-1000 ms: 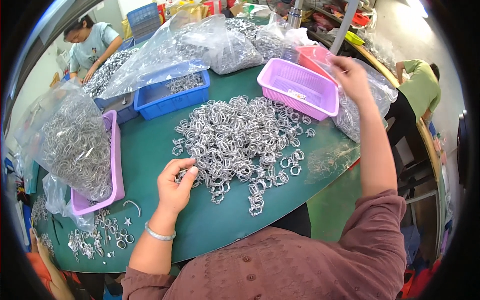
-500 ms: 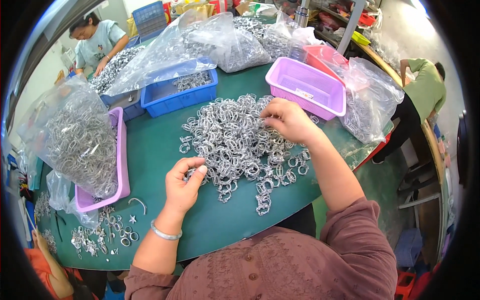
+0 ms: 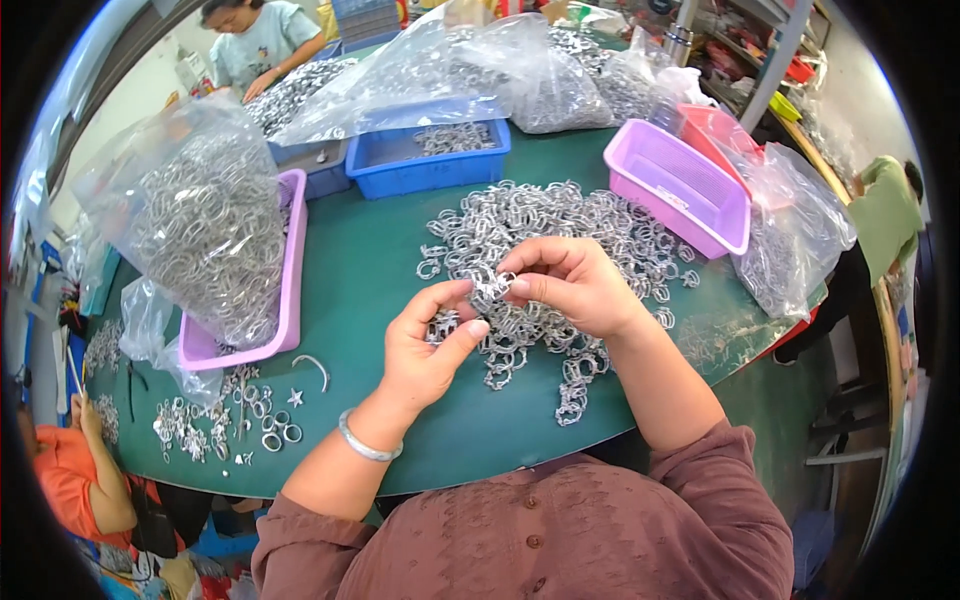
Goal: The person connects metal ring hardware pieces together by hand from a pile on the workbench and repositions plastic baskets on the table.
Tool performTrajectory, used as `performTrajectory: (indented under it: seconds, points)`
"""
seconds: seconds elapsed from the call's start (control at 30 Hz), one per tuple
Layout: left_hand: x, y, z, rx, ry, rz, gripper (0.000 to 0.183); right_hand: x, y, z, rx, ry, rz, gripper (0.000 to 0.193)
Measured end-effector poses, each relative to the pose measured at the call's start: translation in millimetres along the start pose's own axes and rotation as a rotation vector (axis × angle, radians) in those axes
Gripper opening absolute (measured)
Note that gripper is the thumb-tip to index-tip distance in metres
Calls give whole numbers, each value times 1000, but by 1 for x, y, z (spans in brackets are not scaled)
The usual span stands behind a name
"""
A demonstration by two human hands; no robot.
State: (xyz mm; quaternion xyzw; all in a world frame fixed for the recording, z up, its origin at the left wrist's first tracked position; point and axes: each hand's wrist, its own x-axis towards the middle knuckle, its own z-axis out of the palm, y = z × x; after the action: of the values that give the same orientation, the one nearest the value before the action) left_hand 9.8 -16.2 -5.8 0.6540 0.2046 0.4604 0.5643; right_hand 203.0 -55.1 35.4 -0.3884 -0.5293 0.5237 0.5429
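Observation:
A heap of silver-coloured metal rings [image 3: 560, 220] lies on the green table in front of me. At its near side my right hand [image 3: 575, 288] pinches a silver ring [image 3: 507, 281] between thumb and fingertips. My left hand [image 3: 425, 345], a pale bangle [image 3: 368, 440] on its wrist, is curled around a few silver rings [image 3: 442, 325] showing between thumb and fingers. The fingertips of both hands are close together, and pieces from the heap behind partly blend with what they hold.
Left stands a lilac basket [image 3: 292, 260] under a clear bag of rings [image 3: 205, 235]. Loose rings and a star piece [image 3: 295, 397] lie near it. Behind are a blue bin [image 3: 430, 177], a purple basket [image 3: 725, 235] and filled bags [image 3: 560, 95]. Other people work around the table.
My right hand has come from the heap toward my left and now pinches a ring. My left hand has moved right and slightly up, with rings showing in it. The view has shifted.

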Motion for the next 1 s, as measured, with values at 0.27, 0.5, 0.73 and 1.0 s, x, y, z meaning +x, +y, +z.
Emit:
performTrajectory:
  seconds: [0.27, 0.5, 0.73, 1.0]
  points:
    - [3, 5, -3, 223, 16, 254, 21, 0, 12, 12, 51, -66, 66, 17]
    - [2, 7, -2, 282, 24, 292, 20, -3, 14, 14, 55, -61, 45, 18]
    - [4, 5, -1, 315, 29, 291, 20, -1, 18, 12, 79, -60, 67, 19]
    - [2, 4, -1, 319, 42, 248, 23, -3, 21, 11, 81, -62, 49, 19]
